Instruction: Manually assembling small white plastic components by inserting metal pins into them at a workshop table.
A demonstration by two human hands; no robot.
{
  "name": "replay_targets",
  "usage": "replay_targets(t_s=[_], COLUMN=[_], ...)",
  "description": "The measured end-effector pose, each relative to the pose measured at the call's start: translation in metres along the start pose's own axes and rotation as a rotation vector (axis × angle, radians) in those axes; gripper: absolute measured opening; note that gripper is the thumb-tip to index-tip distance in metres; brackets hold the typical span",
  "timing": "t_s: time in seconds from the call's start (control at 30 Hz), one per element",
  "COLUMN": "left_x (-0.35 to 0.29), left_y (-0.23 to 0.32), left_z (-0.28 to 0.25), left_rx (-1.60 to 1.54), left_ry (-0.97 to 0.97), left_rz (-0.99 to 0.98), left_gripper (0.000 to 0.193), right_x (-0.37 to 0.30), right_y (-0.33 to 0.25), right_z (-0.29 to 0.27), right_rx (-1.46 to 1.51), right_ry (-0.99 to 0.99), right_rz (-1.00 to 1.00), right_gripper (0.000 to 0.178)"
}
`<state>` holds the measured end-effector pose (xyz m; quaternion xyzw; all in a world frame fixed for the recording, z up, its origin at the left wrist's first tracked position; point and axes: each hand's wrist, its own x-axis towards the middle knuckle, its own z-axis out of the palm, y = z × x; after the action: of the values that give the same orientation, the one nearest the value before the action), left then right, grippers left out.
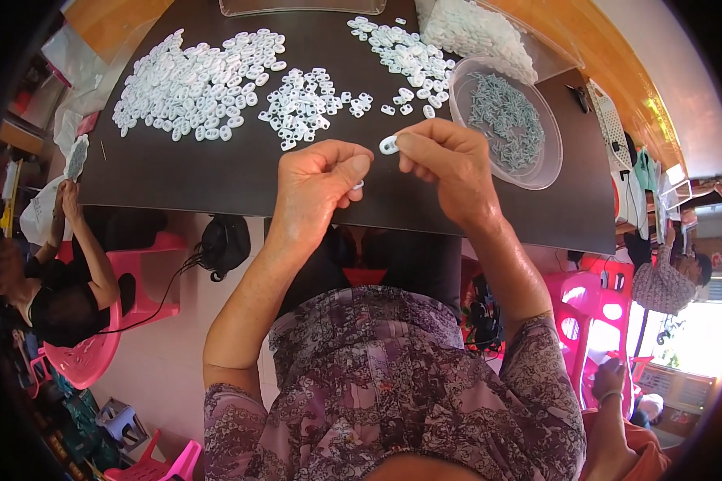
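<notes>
The right hand point(449, 164) is pinching a white oval plastic piece point(388, 145), its long axis pointing roughly toward the left hand point(317, 180), which is holding a mostly hidden white bit point(358, 185).

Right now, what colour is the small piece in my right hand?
The small oval piece in your right hand is white, clearest in the head view.

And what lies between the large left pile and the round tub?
In the head view: the middle pile, loose pieces and, farther back, the right pile.
</notes>
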<state>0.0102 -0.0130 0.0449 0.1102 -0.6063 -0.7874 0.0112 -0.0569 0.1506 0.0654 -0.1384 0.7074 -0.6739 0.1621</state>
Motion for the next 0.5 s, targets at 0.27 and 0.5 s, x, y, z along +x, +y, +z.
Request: replay_targets(t_s=[0.27,0.5], left_x=[0.000,0.002], left_y=[-0.003,-0.005], left_z=[0.001,0.001], left_rx=[0.074,0.193], left_ry=[0.015,0.041], left_rz=[0.138,0.180], left_gripper=[0.014,0.012], right_x=[-0.005,-0.005], right_y=[0.010,0.018], right_z=[0.007,0.004], right_rx=[-0.026,-0.138], right_ry=[-0.075,-0.191], right_rz=[-0.067,-0.071], right_gripper=[0.014,0.013])
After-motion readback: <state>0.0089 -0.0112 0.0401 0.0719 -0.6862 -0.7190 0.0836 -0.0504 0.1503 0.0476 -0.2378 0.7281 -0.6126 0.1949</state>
